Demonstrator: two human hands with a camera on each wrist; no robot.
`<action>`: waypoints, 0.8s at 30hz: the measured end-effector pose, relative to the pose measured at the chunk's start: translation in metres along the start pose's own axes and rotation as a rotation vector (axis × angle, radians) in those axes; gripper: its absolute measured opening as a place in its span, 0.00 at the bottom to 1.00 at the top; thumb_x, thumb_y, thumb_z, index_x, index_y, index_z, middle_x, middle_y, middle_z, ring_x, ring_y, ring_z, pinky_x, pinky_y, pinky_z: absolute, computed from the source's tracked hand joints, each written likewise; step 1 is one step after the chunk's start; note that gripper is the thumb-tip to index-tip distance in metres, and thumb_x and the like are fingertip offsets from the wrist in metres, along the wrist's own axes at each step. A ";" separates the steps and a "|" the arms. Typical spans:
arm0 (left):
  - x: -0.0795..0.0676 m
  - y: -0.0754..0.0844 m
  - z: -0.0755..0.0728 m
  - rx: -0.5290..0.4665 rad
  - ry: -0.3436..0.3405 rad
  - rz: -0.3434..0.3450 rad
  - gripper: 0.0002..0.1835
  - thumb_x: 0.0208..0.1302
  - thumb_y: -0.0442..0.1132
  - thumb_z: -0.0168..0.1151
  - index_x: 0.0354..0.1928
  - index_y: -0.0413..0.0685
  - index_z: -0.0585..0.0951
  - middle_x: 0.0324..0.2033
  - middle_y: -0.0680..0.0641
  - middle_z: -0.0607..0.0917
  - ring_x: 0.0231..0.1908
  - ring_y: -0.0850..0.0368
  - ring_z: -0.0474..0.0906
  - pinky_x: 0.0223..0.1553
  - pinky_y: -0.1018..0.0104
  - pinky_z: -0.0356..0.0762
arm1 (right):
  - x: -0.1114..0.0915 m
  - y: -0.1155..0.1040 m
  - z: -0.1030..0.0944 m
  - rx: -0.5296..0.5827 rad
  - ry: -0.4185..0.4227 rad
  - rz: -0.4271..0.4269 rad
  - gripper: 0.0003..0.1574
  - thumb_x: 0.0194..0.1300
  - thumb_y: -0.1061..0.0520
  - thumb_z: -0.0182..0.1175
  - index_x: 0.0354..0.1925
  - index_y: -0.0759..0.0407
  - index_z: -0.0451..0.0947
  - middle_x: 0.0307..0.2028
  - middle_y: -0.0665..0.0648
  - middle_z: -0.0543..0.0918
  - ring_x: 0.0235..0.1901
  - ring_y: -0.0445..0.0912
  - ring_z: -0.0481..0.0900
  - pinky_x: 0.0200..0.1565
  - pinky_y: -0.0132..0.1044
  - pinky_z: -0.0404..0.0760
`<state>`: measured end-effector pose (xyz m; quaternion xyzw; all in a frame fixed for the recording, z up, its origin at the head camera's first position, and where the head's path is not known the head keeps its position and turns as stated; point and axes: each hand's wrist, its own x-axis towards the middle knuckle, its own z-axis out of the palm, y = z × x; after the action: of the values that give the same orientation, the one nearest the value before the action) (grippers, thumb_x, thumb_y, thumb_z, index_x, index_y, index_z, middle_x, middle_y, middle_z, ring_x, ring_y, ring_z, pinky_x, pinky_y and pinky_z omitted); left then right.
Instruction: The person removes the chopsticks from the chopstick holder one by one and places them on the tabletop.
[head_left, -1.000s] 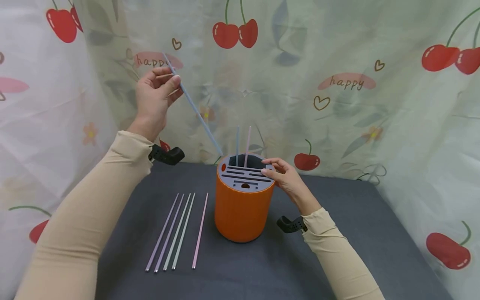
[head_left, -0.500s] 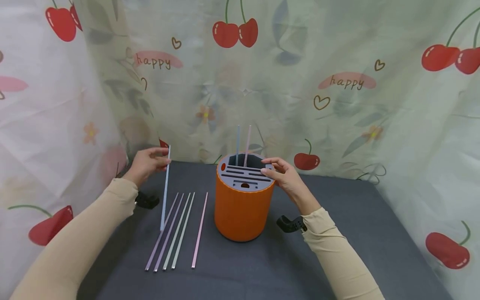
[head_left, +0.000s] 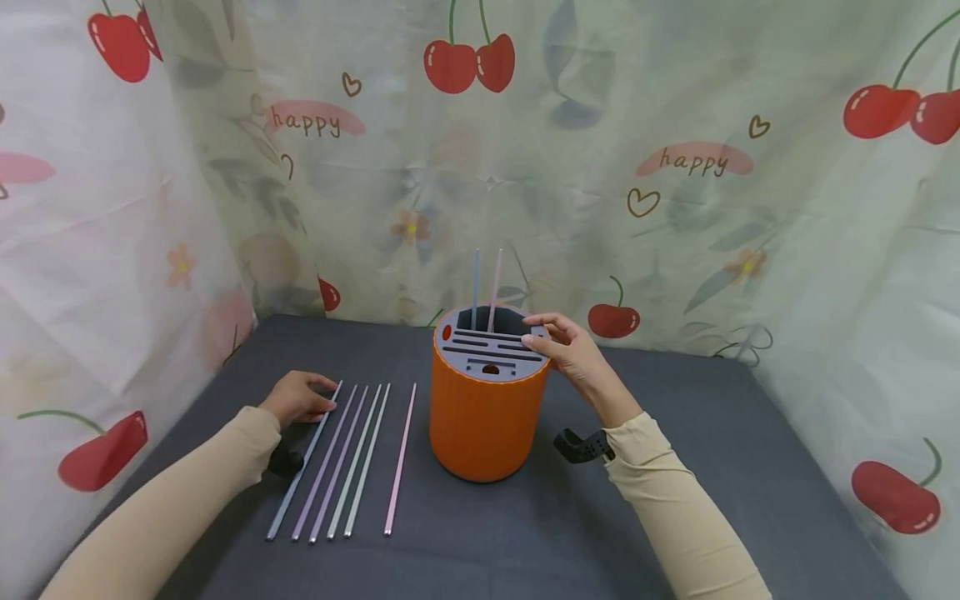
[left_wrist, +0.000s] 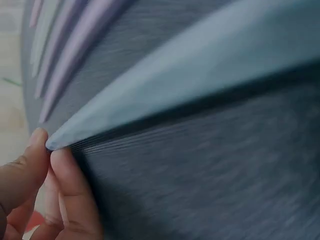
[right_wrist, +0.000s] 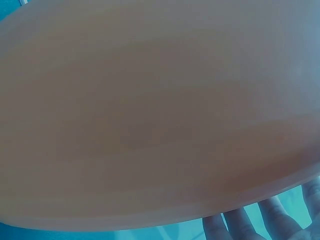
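My left hand pinches a light blue chopstick near its thin far end, between thumb and fingertips, as the left wrist view shows. It lies along the dark cloth, leftmost in a row. Beside it lie two purple chopsticks, two pale green ones and, set apart, a pink chopstick. My right hand grips the top right rim of an orange cylindrical knife holder with a slotted grey top. Another blue chopstick and a second pink chopstick stand upright in its rear opening.
A dark grey cloth covers the table. Behind and at both sides hangs a pale curtain printed with cherries. The orange holder's wall fills most of the right wrist view.
My left hand has come down from high beside the holder to the table's left, laying the blue chopstick down beside the purple ones. The right hand has stayed on the holder.
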<state>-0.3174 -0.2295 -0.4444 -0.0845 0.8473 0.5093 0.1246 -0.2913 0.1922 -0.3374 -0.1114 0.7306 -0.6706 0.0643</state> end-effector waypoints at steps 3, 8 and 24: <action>0.002 -0.002 0.004 0.023 0.019 -0.029 0.26 0.56 0.24 0.67 0.58 0.29 0.74 0.39 0.37 0.78 0.20 0.62 0.78 0.24 0.68 0.84 | 0.000 0.000 -0.001 -0.003 -0.010 -0.008 0.16 0.67 0.56 0.61 0.52 0.50 0.75 0.65 0.60 0.68 0.60 0.52 0.69 0.59 0.44 0.76; 0.006 -0.002 0.008 0.044 0.043 -0.038 0.26 0.53 0.23 0.69 0.56 0.30 0.75 0.48 0.31 0.75 0.21 0.61 0.78 0.25 0.67 0.84 | -0.001 -0.001 0.000 0.001 -0.008 -0.009 0.15 0.67 0.56 0.62 0.51 0.49 0.75 0.65 0.60 0.69 0.56 0.51 0.72 0.56 0.40 0.78; 0.013 -0.007 0.008 0.043 0.051 -0.052 0.27 0.50 0.22 0.71 0.55 0.31 0.76 0.49 0.30 0.74 0.22 0.60 0.78 0.25 0.67 0.83 | 0.000 0.001 -0.001 0.000 -0.010 -0.013 0.16 0.67 0.56 0.62 0.52 0.50 0.75 0.65 0.61 0.68 0.57 0.51 0.71 0.57 0.41 0.78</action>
<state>-0.3268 -0.2254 -0.4577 -0.1167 0.8583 0.4855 0.1182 -0.2917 0.1931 -0.3380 -0.1194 0.7296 -0.6703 0.0638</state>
